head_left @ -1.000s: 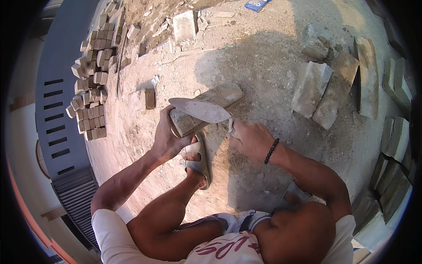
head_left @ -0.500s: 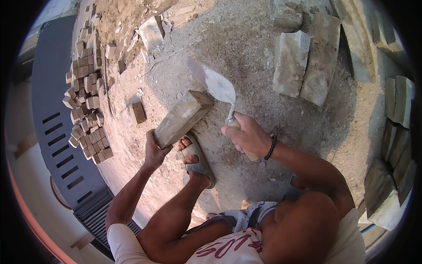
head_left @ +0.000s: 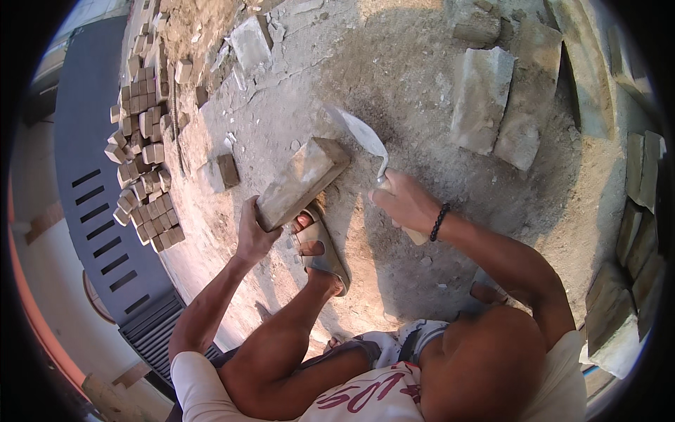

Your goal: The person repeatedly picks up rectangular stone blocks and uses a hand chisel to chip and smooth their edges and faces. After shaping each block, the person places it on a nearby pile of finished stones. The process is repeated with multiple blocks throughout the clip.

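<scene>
My left hand (head_left: 257,228) grips the near end of a long grey concrete block (head_left: 302,181), which is tilted with its far end toward the upper right. Part of that block hides the ground next to my sandalled foot (head_left: 320,250). My right hand (head_left: 409,202) is wrapped round the wooden handle of a trowel (head_left: 362,133). The trowel's pale blade points up and to the left, just beyond the block's far end and apart from it. A dark beaded bracelet circles my right wrist.
Two long concrete blocks (head_left: 481,98) lie side by side at the upper right. More blocks (head_left: 610,309) are stacked along the right edge. A small brick (head_left: 226,171) sits left of my block. Several small paving bricks (head_left: 151,218) are heaped beside a dark gate (head_left: 91,162) at left.
The trowel blade has turned more edge-on, and my right hand has shifted slightly up and right. The block in my left hand has moved a little up and right in view.
</scene>
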`<state>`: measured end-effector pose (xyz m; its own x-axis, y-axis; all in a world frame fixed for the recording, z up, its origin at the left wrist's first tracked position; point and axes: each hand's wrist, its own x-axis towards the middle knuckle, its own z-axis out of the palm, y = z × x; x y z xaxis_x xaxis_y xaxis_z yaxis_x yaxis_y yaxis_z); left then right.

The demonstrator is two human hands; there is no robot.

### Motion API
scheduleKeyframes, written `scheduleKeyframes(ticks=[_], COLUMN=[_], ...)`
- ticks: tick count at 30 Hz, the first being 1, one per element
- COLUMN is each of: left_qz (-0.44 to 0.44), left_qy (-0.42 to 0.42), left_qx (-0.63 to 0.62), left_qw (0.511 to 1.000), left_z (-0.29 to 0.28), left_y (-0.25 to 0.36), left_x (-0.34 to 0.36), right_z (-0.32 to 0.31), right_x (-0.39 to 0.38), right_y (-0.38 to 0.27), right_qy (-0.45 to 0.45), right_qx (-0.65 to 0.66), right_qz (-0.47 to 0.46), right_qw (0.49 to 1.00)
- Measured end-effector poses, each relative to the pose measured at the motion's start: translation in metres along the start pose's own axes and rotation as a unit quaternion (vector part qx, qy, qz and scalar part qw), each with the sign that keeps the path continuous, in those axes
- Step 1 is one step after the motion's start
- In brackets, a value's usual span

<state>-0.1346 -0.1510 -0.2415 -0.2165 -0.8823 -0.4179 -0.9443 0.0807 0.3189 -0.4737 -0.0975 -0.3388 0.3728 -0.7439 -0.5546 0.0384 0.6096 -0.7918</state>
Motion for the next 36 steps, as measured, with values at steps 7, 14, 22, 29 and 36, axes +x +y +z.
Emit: scheduleKeyframes(ticks=[7, 14, 22, 29, 36], left_qz=[0.059, 0.144, 0.158, -0.017, -0.183], left_qy=[0.0, 0.004, 0.038, -0.069, -0.204], left_qx=[0.033, 0.152, 0.152, 0.082, -0.592], left_qw=[0.998, 0.978, 0.975, 0.994, 0.758], left_z=[0.004, 0.009, 0.024, -0.016, -0.026], left_y=[0.001, 0.027, 0.049, 0.09, 0.08], left_x=[0.011, 0.029, 0.043, 0.047, 0.028], right_z=[0.016, 0.026, 0.009, -0.026, -0.013], right_x=[-0.004, -0.021, -0.014, 0.008, -0.048], right_y=[0.026, 0.001, -0.009, 0.02, 0.009], right_qy=[0.008, 0.008, 0.023, -0.056, 0.227], right_qx=[-0.076, -0.083, 0.02, 0.07, 0.035], right_qz=[-0.03, -0.152, -0.148, 0.101, -0.219], right_qw=[0.997, 0.985, 0.989, 0.991, 0.948])
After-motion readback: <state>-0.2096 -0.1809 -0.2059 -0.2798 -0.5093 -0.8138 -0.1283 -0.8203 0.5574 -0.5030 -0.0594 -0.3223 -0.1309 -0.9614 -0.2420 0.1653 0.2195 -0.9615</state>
